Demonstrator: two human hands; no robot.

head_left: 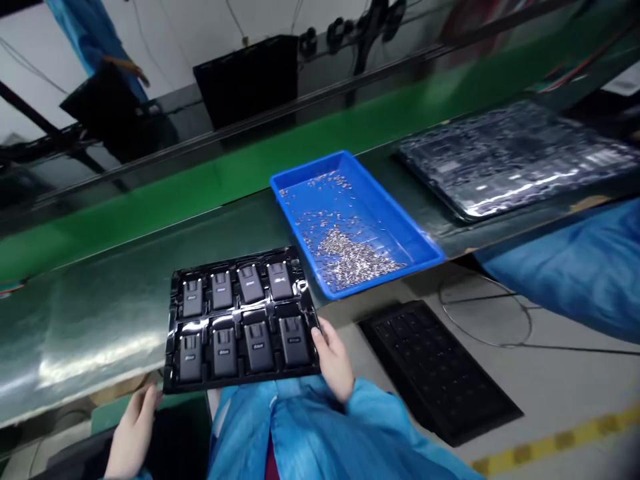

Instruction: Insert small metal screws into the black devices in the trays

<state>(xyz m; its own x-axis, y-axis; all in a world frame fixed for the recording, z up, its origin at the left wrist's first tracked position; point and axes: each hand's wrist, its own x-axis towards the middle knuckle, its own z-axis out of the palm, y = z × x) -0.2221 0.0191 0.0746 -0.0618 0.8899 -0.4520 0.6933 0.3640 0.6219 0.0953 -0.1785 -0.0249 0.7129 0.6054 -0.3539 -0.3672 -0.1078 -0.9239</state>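
A black plastic tray with several dark grey rectangular parts in two rows sits at the near edge of the metal bench. My right hand grips its near right corner, thumb on the rim. My left hand is below the tray's near left corner, fingers slightly apart, touching or almost touching the underside; I cannot tell which. Blue sleeves and my blue coat fill the bottom of the view.
A blue bin with a heap of small metal pieces stands right of the tray. A stack of shiny black trays lies at far right. A green conveyor belt runs behind. A black grid mat lies on the floor.
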